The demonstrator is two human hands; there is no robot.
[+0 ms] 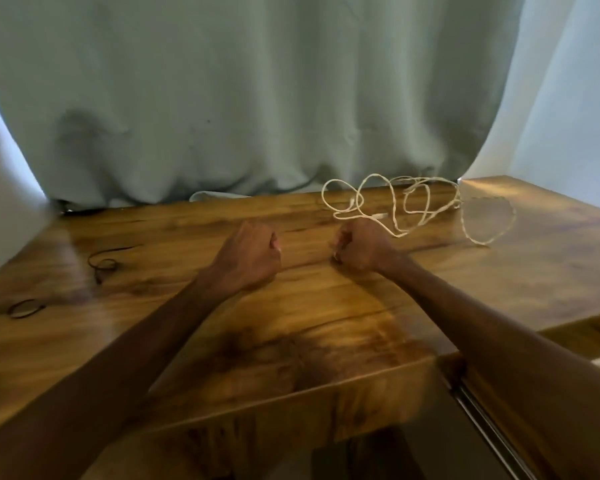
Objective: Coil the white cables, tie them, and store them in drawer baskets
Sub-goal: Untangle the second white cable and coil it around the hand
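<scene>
While the left hand (248,258) and right hand (362,245) are showing tightly curled fingers over the glossy wooden table (291,323), seemingly gripping nothing, the white cable (413,206) is lying tangled just beyond the right hand, near a pale curtain (222,98).

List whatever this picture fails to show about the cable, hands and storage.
All in the head view.
Whether the right hand has a grip on the white cable: curled fingers hide it.
How many cables: the tangle is blurred.
What the black loops are: thin, motion-blurred.
What the metal rail belongs to: forearm and frame edge cut it off; no baskets visible.
</scene>
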